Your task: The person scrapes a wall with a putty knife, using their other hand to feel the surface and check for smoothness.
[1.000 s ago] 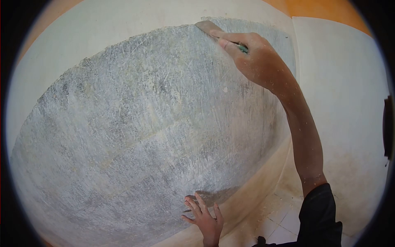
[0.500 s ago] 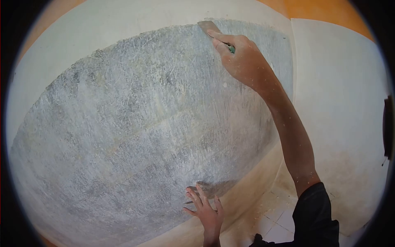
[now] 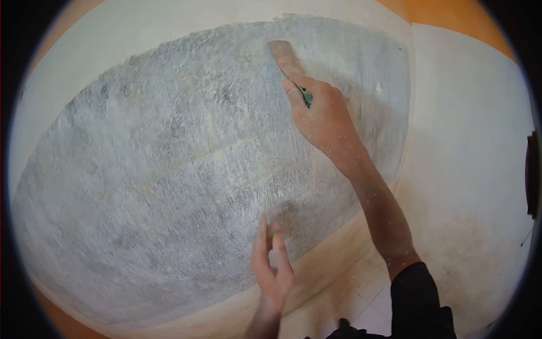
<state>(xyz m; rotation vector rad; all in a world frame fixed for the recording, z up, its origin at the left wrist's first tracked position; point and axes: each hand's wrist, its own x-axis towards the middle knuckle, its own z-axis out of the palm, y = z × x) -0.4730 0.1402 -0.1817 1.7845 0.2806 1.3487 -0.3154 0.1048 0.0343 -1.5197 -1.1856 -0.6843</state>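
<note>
The right arm is stretched up and forward, almost straight, with its dark sleeve (image 3: 418,299) low in the view. The right hand (image 3: 322,116) is bent at the wrist, and its grip is closed around the green handle of a scraper (image 3: 286,56). The flat blade lies against the grey scraped patch (image 3: 169,169) of the wall, near the patch's upper edge. The left hand (image 3: 272,271) is low, at the lower edge of the patch, with the fingers pointing up and loosely apart, holding nothing. It is blurred, so I cannot tell if it touches the wall. A white wall (image 3: 468,141) stands at the right.
</note>
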